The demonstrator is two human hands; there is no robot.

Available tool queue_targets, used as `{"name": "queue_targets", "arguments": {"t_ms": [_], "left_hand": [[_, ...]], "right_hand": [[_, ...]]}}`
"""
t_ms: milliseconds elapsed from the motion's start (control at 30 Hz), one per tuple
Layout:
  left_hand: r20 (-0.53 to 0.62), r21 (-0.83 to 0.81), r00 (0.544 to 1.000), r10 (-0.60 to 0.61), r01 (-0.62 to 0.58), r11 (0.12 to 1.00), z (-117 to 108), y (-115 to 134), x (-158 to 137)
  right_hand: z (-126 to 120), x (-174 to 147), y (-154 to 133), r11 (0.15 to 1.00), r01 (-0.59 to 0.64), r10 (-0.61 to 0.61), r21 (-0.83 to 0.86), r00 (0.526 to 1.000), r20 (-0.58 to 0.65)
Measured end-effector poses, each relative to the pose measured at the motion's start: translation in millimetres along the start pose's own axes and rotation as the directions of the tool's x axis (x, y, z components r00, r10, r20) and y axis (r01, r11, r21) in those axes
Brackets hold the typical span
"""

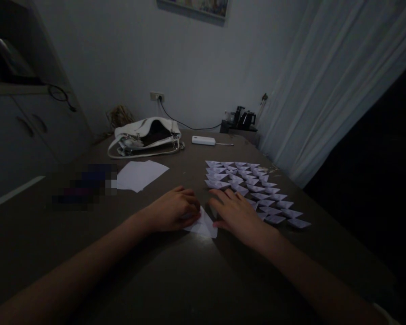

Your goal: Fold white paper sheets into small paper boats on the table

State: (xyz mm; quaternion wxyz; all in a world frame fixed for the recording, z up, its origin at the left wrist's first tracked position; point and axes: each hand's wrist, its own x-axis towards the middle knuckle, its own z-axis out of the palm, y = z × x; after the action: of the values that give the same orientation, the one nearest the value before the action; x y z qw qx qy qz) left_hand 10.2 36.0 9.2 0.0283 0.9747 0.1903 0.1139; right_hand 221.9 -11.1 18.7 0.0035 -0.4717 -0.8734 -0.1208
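A folded piece of white paper [203, 225] lies on the table in front of me, with a slanted edge up to a point. My left hand [176, 210] is closed, its curled fingers pressing on the paper's left side and hiding part of it. On the other side is my right hand [238, 216], fingers apart and bent, the thumb tip at the paper's right edge. Just beyond that hand stand several rows of small folded paper boats [253, 183], some partly covered by it.
Loose white sheets [142, 174] lie at the left, beside a blurred dark patch [88, 185]. Farther back are a white handbag [149, 135] and a white power bank [203, 141] with a short cable. A black kettle [246, 119] stands beyond the table [176, 280].
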Motion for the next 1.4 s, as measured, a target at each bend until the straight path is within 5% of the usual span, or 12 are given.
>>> {"name": "queue_targets", "arguments": {"t_ms": [267, 500, 1000, 1400], "left_hand": [[-0.018, -0.06, 1.0, -0.017, 0.015, 0.998, 4, -4, -3], [-0.029, -0.09, 0.999, -0.019, 0.016, 0.996, 4, -3, -4], [-0.05, -0.095, 0.999, 0.017, -0.022, 0.995, 5, -5, -3], [-0.123, -0.144, 0.992, -0.002, -0.016, 0.989, 6, -8, -4]], "right_hand": [[-10, -10, 2, 0.995, 0.016, -0.023, 0.095, 0.997, 0.08], [-7, -8, 9, 0.936, 0.162, -0.148, 0.313, 0.987, -0.068], [29, 29, -8, 0.998, 0.025, -0.019, 0.058, 0.994, -0.107], [39, 33, -6, 0.988, -0.026, 0.047, 0.154, 0.99, -0.133]]}}
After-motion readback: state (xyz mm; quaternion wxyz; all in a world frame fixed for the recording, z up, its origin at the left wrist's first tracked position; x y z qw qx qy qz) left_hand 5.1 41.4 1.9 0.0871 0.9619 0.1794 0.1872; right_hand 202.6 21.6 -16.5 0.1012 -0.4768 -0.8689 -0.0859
